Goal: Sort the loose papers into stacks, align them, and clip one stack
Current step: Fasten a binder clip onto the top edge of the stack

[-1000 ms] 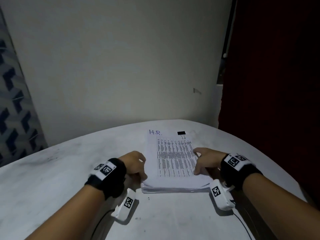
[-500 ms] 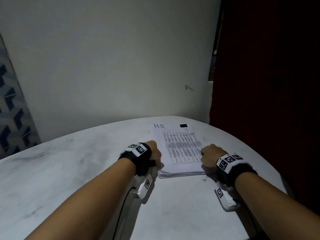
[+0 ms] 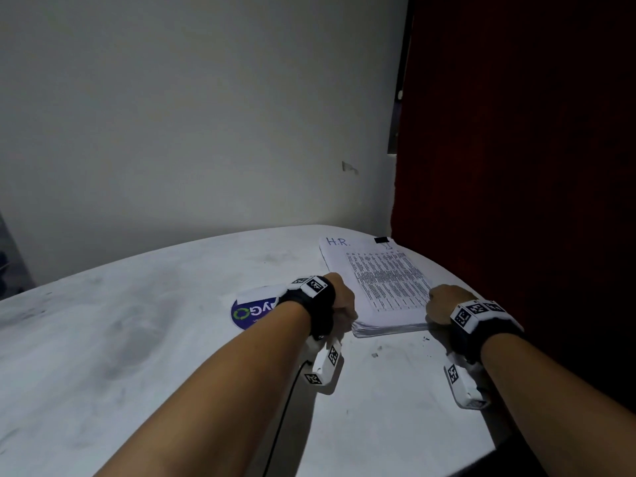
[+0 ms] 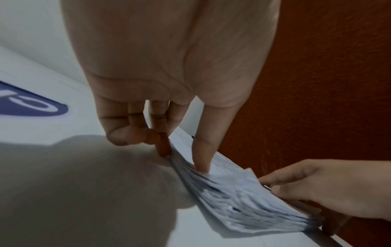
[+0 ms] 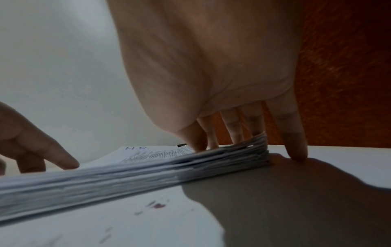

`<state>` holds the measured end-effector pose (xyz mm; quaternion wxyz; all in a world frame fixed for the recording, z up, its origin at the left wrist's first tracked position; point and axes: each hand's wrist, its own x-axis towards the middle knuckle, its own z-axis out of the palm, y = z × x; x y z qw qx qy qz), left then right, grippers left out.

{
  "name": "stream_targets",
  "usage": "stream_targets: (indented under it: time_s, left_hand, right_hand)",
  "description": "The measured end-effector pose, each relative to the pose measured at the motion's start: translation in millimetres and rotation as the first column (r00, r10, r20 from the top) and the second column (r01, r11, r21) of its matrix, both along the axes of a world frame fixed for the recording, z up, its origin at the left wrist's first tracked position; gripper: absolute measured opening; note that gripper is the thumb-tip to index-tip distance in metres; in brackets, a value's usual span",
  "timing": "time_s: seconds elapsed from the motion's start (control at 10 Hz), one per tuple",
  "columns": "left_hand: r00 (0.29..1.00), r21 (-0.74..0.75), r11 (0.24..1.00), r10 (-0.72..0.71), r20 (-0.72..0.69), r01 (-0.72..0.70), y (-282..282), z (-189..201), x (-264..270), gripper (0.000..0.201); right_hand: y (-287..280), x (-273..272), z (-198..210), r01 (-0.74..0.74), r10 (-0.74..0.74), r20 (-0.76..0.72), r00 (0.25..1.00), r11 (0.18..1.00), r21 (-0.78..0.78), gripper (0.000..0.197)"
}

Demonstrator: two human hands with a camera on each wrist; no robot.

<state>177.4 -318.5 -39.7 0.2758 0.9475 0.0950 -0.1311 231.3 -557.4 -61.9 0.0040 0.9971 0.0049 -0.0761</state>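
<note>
A thick stack of white papers (image 3: 378, 290) lies at the far right of the white table (image 3: 137, 339). Its top sheet carries a printed table and a handwritten "H.R.". A black binder clip (image 3: 381, 240) sits on its far edge. My left hand (image 3: 340, 299) grips the near left corner: in the left wrist view its thumb (image 4: 203, 150) presses on top and curled fingers (image 4: 160, 142) butt against the side. My right hand (image 3: 444, 302) grips the near right corner (image 5: 253, 150), with its thumb (image 5: 190, 138) on top. The near edge (image 5: 127, 175) shows uneven sheets.
A round purple sticker with a green logo (image 3: 249, 313) lies left of my left wrist, partly under a white sheet (image 3: 258, 294). A dark red surface (image 3: 516, 166) rises just right of the stack. The table's curved edge (image 3: 481, 452) runs close to my right arm.
My right hand has gone from lying flat on the top sheet to gripping the near right corner. The left hand has shifted to the near left corner. The view has swung left.
</note>
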Motion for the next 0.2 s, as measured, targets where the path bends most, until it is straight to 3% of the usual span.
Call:
stream_targets:
  time_s: [0.1,0.2]
  left_hand:
    - [0.997,-0.035,0.997,-0.07,0.009,0.07,6,5,-11,0.037]
    - [0.996,-0.096,0.993,-0.068,0.051,0.072,14,14,-39,0.057]
  right_hand:
    - [3,-8,-1,0.021,-0.021,0.03,0.999,1.0,-0.012,0.019]
    - [13,-23,6,-0.024,0.019,0.09,0.996,0.998,0.053,0.049]
